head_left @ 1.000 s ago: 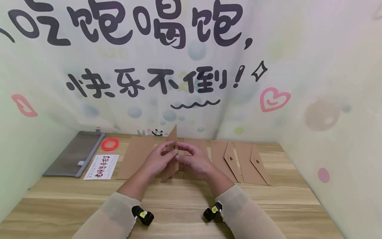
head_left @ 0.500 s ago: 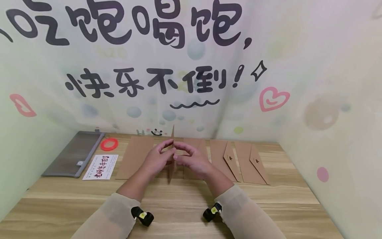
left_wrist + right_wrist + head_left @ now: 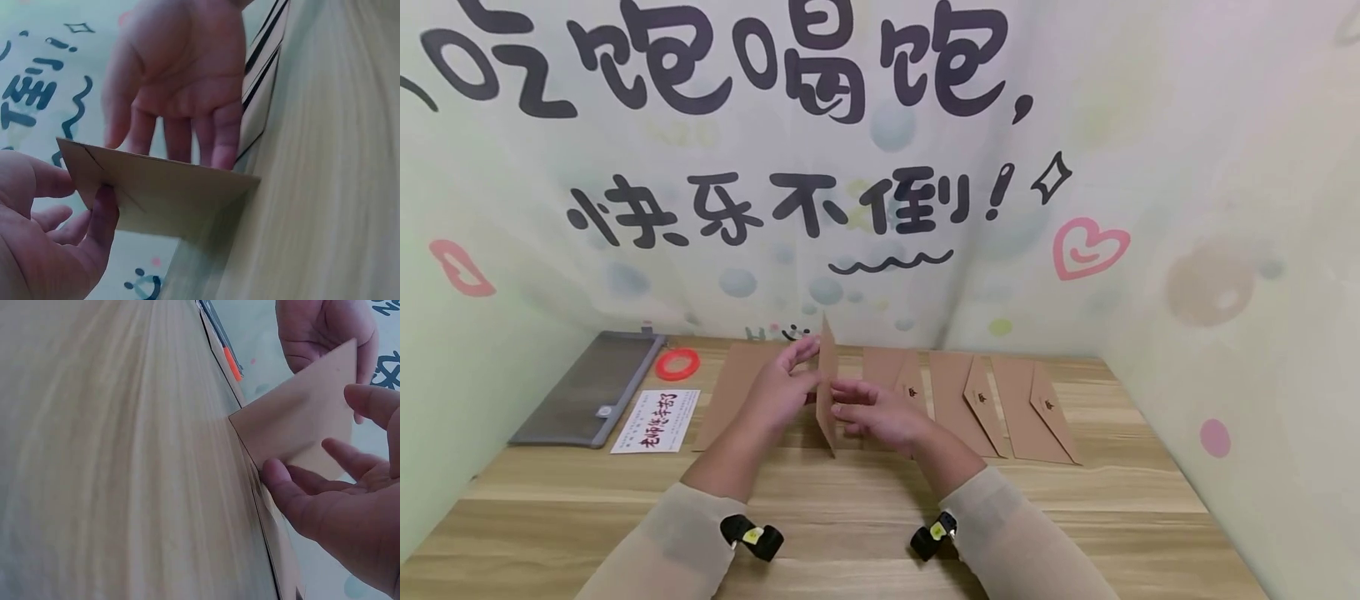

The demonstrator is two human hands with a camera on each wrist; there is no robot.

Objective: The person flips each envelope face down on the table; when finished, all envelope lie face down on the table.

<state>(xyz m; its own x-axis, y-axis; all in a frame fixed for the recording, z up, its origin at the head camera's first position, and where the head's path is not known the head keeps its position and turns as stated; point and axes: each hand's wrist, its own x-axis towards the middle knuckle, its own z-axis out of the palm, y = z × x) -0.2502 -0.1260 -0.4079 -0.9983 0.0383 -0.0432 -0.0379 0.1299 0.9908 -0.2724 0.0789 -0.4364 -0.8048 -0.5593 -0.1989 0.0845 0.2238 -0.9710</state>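
The back wall (image 3: pixel 1015 308) is a pale printed sheet with coloured bubbles, a pink heart and large black lettering: 吃饱喝饱,快乐不倒! Below it runs the surface (image 3: pixel 850 517), light wood grain. At its far left lies a grey zip pouch (image 3: pixel 576 392); whatever it may contain cannot be made out. Three brown flap envelopes (image 3: pixel 955 400) lie in a row to the right, contents hidden, and a flat brown piece (image 3: pixel 733 392) lies left of the hands, partly behind the left arm. The held envelope (image 3: pixel 294 425) is on edge above the surface, between that piece and the row; its inside does not show. The left hand (image 3: pixel 775 396) pinches it between thumb and fingers; the right hand (image 3: pixel 887 414) has its fingers loosely extended, touching the other face. Beside the pouch, a white card (image 3: pixel 658 417) reads 老师您辛苦了 in red, its finer print too small to read. Behind that sits an orange-red ring (image 3: pixel 660 366). Smallest are the dark crown marks (image 3: pixel 1048 405) on the flaps, with illegible tiny lettering.
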